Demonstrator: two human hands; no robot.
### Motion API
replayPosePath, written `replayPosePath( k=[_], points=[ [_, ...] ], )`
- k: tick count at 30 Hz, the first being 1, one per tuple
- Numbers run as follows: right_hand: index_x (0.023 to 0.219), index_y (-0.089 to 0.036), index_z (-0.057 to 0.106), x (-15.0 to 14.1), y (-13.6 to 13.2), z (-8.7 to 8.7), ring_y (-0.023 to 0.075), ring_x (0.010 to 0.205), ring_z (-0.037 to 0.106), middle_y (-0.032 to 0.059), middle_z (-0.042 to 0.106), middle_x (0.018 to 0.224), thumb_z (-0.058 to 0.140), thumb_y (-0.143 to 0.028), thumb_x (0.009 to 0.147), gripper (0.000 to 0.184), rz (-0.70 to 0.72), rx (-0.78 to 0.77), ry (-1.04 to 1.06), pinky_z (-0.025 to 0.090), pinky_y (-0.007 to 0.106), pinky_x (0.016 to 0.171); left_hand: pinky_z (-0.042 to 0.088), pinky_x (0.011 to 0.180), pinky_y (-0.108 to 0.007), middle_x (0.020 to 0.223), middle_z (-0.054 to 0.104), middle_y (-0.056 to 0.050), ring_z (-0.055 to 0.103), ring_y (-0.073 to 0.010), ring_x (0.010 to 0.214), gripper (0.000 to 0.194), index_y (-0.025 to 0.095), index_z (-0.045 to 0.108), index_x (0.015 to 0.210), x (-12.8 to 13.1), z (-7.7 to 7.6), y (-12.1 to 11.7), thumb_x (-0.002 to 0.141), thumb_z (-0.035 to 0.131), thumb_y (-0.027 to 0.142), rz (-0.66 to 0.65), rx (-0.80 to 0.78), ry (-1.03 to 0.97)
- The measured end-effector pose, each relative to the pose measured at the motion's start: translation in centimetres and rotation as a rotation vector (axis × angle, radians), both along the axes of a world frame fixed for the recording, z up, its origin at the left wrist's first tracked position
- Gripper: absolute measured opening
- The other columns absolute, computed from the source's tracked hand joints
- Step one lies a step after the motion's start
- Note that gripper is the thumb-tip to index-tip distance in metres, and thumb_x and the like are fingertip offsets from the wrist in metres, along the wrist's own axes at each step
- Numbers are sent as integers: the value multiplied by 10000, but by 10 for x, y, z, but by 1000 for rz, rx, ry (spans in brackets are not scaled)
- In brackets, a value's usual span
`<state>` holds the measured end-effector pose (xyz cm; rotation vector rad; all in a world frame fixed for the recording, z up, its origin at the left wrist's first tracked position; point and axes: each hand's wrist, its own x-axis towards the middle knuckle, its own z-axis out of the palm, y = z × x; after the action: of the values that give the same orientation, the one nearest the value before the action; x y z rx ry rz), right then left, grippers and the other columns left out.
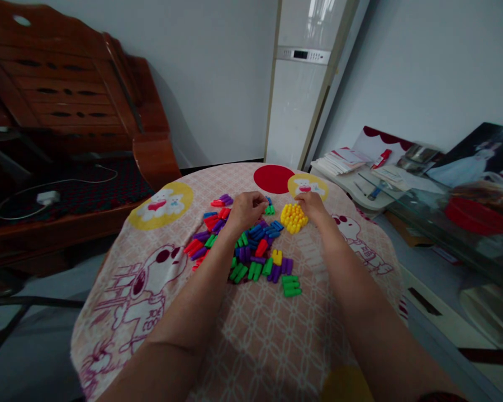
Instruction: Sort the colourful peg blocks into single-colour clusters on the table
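Observation:
A loose heap of small plastic pegs (243,245) in red, blue, purple and green lies on a round table under a pink cartoon-print cloth (272,335). A tight cluster of yellow pegs (293,218) stands at the heap's far right. My left hand (245,209) hovers over the far side of the heap, fingers curled in a pinch near a small green and blue peg group (269,209). My right hand (310,204) rests with its fingers bent against the yellow cluster's far edge. What either hand pinches is hidden.
A dark wooden bench (67,111) with a charger and cable stands at the left. A white tall appliance (297,84) stands against the back wall. At the right, a low glass-topped table (444,206) holds papers, a red bowl and a framed picture.

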<state>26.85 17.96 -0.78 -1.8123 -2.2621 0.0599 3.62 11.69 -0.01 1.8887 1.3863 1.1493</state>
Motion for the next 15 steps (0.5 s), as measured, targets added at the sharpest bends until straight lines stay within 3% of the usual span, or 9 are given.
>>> replayPosePath(
  k=[5,7,11,13,15],
  points=[
    [1057,-114,786,2,-31,17,231,1002,683,129,767,1069,532,-147,886,308,26,114,140,471,289,879,502,597,-220,699,726,-32,686,-150,631,149,153,699,806,-10,2,2,785,602,263,61,26,-21],
    [937,-138,803,1,-50,23,204,850,683,83,775,908,588,-160,844,235,115,42,186,463,264,767,509,603,-226,679,720,-34,695,-161,648,158,155,698,809,-14,3,3,789,600,277,68,21,-43],
    [713,-176,772,-4,-90,22,139,634,604,-10,679,627,670,-167,775,120,349,-280,205,378,229,615,518,604,-232,655,706,-25,697,-165,642,161,158,695,812,-19,3,4,782,606,290,87,16,-77],
    [700,-187,758,-9,-105,15,129,614,582,-20,658,609,702,-212,781,102,416,-357,186,351,228,593,520,600,-231,640,697,-15,694,-161,632,158,164,693,807,-20,3,5,777,611,295,105,8,-85],
    [772,-197,763,-17,-117,4,138,657,597,-5,687,679,741,-280,787,87,425,-340,155,350,232,602,521,595,-229,619,686,-5,691,-158,622,154,167,691,802,-21,5,5,773,612,296,114,-7,-90]
  ],
)
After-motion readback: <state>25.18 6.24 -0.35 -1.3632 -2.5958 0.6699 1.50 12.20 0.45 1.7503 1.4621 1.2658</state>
